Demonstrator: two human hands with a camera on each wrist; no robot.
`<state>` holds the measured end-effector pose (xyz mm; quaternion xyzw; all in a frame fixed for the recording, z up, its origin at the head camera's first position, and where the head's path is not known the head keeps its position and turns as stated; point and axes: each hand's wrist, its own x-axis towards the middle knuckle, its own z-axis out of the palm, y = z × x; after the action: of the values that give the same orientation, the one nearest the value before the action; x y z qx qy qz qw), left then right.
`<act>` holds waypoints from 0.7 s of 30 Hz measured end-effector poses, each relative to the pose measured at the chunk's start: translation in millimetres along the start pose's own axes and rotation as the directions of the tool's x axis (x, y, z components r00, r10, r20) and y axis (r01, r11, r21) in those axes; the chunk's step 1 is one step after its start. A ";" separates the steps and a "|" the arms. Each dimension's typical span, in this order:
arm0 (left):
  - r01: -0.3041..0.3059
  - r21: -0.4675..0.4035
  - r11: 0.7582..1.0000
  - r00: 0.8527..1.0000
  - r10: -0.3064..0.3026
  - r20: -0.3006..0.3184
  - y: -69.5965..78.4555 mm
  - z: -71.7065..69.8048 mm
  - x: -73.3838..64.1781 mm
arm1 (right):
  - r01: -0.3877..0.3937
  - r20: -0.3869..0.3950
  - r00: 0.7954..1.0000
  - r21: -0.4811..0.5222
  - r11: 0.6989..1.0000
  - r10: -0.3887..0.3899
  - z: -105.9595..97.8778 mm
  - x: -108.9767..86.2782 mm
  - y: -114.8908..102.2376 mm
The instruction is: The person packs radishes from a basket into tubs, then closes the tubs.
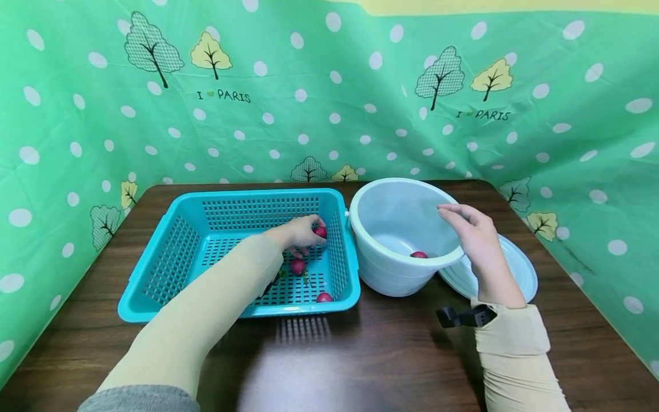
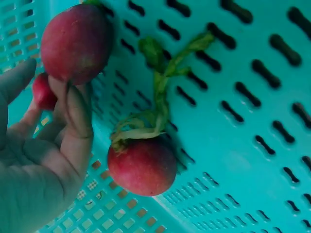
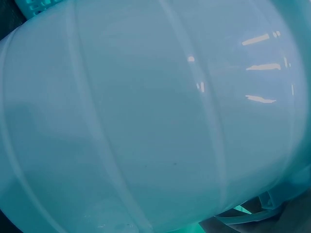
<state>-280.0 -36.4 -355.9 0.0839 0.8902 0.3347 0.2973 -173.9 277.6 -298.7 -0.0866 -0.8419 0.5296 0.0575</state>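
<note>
My left hand point(image 1: 301, 232) reaches into a turquoise basket point(image 1: 149, 312) and grips a red radish point(image 1: 320, 231) by the right wall. In the left wrist view that seems to be the small radish point(image 2: 44, 92), partly hidden by the fingers. Two more radishes lie in the basket: one point(image 1: 297, 266) under the hand, another point(image 1: 324, 297) in the front right corner. My right hand point(image 1: 479, 240) is at the right rim of a pale blue bucket point(image 1: 396, 274), fingers loosely bent and holding nothing. One radish point(image 1: 419, 254) shows inside the bucket.
A pale blue round lid point(image 1: 515, 266) lies behind my right hand, partly hidden by the bucket and arm. Basket and bucket stand side by side on a dark wooden table point(image 1: 391, 355). A green dotted cloth point(image 1: 319, 74) hangs around the back and sides.
</note>
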 end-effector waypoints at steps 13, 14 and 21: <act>0.044 -0.004 0.999 0.999 -0.045 -0.016 -3.8 -4.7 -4.4 | -0.011 0.002 1.000 0.003 1.000 0.011 0.5 -0.2 -0.1; 0.045 -0.001 0.999 0.999 -0.045 -0.024 -3.6 -4.6 -4.5 | -0.009 0.001 1.000 0.002 1.000 0.009 0.5 -0.2 -0.1; 0.024 -0.032 0.999 0.999 -0.024 -0.024 -0.5 -5.8 -6.2 | 0.001 0.000 1.000 -0.001 1.000 -0.001 -0.2 -0.1 0.3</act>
<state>-278.3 -42.1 -349.7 0.0644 0.8894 0.3460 0.2917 -173.7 277.9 -298.9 -0.0864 -0.8420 0.5293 0.0577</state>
